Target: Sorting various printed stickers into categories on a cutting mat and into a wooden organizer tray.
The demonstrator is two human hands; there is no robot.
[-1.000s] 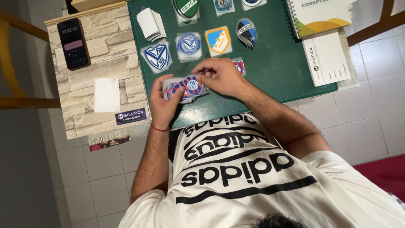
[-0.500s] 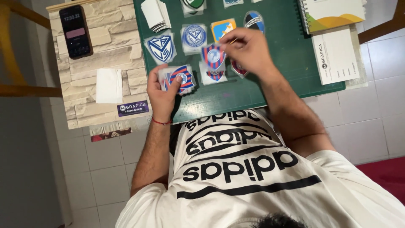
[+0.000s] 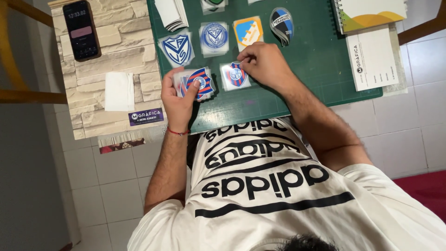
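My left hand (image 3: 177,96) holds a small stack of red-and-blue crest stickers (image 3: 199,82) at the near edge of a green cutting mat (image 3: 316,65). My right hand (image 3: 264,62) pinches the top edge of a single red-and-blue crest sticker (image 3: 235,76) that lies flat on the mat just right of the stack. Beyond them on the mat lies a row of other stickers: a blue-and-white shield (image 3: 176,49), a round blue-and-white crest (image 3: 214,37), an orange-and-blue one (image 3: 248,31) and a black-and-blue oval one (image 3: 282,24).
Left of the mat is a stone-patterned board (image 3: 121,56) carrying a black phone (image 3: 81,30), a white paper square (image 3: 119,91) and a dark label (image 3: 146,116). A white stack of backing sheets (image 3: 171,13) sits at the mat's top. A spiral notebook (image 3: 371,14) and white leaflet (image 3: 374,58) lie right.
My right hand took one crest sticker off the stack, carried it right and has now laid it flat on the mat beside the stack. My left hand kept the stack in place.
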